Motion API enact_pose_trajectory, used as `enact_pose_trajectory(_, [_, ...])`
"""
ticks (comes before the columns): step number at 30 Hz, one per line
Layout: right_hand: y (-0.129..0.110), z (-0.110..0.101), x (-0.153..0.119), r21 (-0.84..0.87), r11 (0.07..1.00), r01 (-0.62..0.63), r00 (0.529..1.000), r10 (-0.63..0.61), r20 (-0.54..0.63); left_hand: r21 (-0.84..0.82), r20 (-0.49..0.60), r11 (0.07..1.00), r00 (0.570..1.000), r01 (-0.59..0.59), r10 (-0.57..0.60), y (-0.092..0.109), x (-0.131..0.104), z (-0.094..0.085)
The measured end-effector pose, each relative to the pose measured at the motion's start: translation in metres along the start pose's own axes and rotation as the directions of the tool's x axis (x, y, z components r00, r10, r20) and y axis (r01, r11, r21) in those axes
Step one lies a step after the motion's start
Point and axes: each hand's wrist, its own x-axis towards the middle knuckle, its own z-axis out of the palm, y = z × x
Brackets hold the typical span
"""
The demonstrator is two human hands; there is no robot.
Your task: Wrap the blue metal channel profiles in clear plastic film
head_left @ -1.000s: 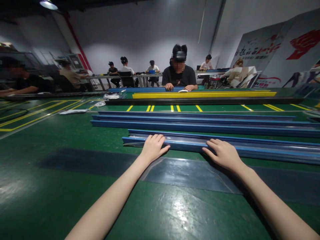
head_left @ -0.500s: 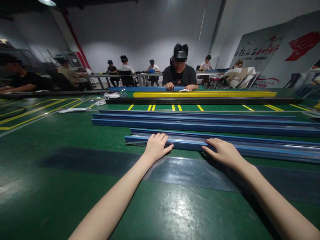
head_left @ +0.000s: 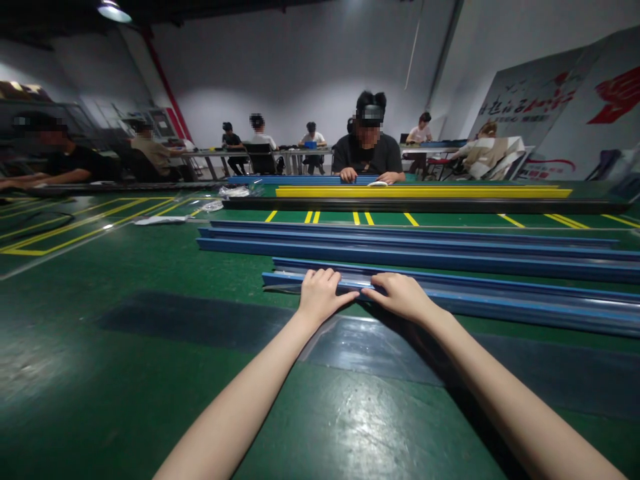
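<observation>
A long blue U-shaped channel point(head_left: 500, 301) lies crosswise in front of me, with a shiny clear strip along its inside. My left hand point(head_left: 319, 293) grips its near wall close to the left end, fingers over the top edge and thumb along the front. Just to the right, my right hand point(head_left: 400, 295) pinches the same wall, its fingertips hooked over the rim. The two thumbs almost meet. A thin edge of clear film point(head_left: 280, 289) shows at the channel's left end. Between my forearms and the channel, a clear plastic sheet point(head_left: 357, 347) lies flat.
Further back on the green table point(head_left: 150, 260) are more blue channels point(head_left: 400, 252), a black profile point(head_left: 400, 205) and a yellow one point(head_left: 425, 192). Crumpled clear wrapping point(head_left: 234, 191) sits at the back left. Opposite me a person point(head_left: 367, 150) works; others sit behind.
My right hand has slid left along the channel's near wall, close to my left hand. My left hand keeps its place on the channel. The whole view has shifted slightly.
</observation>
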Motion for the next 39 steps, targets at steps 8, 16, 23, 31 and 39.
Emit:
enact_pose_trajectory(8, [-0.007,0.014,0.001,-0.152,0.988,0.036,0.994,-0.052,-0.1,0.018,0.033,1.0,0.999,-0.009,0.009,-0.001,0.001,0.001])
enact_pose_trajectory(16, [-0.012,0.025,-0.004,-0.167,0.986,-0.004,0.972,-0.036,-0.232,-0.005,0.096,1.0,0.995,-0.03,0.03,-0.001,0.001,-0.003])
enact_pose_trajectory(23, [-0.013,0.023,-0.005,-0.142,0.99,-0.003,0.969,-0.032,-0.244,0.008,0.23,0.997,0.97,-0.077,0.073,0.0,0.006,-0.015])
enact_pose_trajectory(31, [-0.014,0.023,-0.004,-0.137,0.99,-0.011,0.968,-0.023,-0.248,-0.023,0.438,0.994,0.893,-0.106,0.105,-0.009,0.02,-0.035])
enact_pose_trajectory(39, [-0.014,0.024,-0.004,-0.144,0.99,-0.008,0.962,-0.031,-0.272,-0.054,0.585,0.998,0.808,-0.045,0.068,-0.027,0.029,-0.05])
